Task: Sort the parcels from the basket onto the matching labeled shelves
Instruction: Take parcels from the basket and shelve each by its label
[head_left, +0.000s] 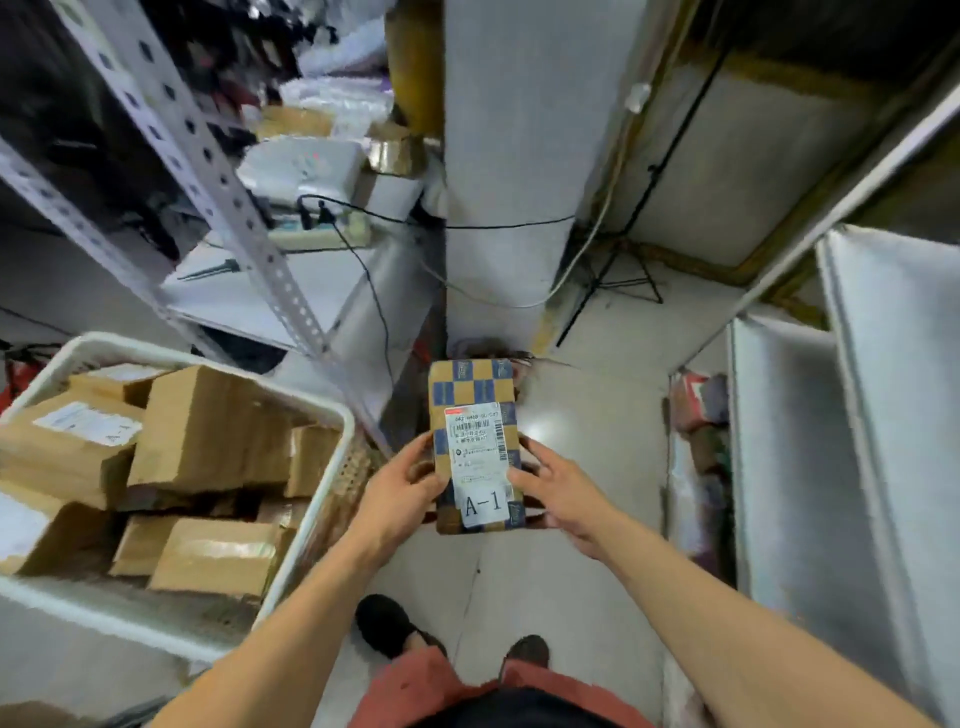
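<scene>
Cramped storeroom aisle, pale floor (571, 415), metal shelves (218, 171) on the left stacked with bags and boxes, silver-wrapped shelving (831, 415) on the right, loose black cable (374, 296) trailing down off a cluttered counter (249, 296)

White basket (332, 467) sits low on the left, still packed with brown cardboard parcels (208, 431); one of them also shows an A-1 tag

Parcel in play: checkered box (475, 447), brown and blue, held up over the floor in front of the body, clear of the basket, white label (480, 462) facing up, reads A-1

Left hand (400, 493) grips the box's left edge, fingers curled under, thumb on the side. Right hand (561, 493) on the right edge, fingers fairly spread and laid along the side and top near the label, more of a steadying hold than a tight clamp. Both hands holding the same box

Risks, as I judge it:
- no shelf labels readable from here, so box could go on the wrong shelf
- right hand's loose hold, box may slip or tip if left lets go first
- cable hanging near the aisle, could snag an arm or foot when turning to the shelves
- basket heaped high, parcels may slide when next one is pulled
</scene>
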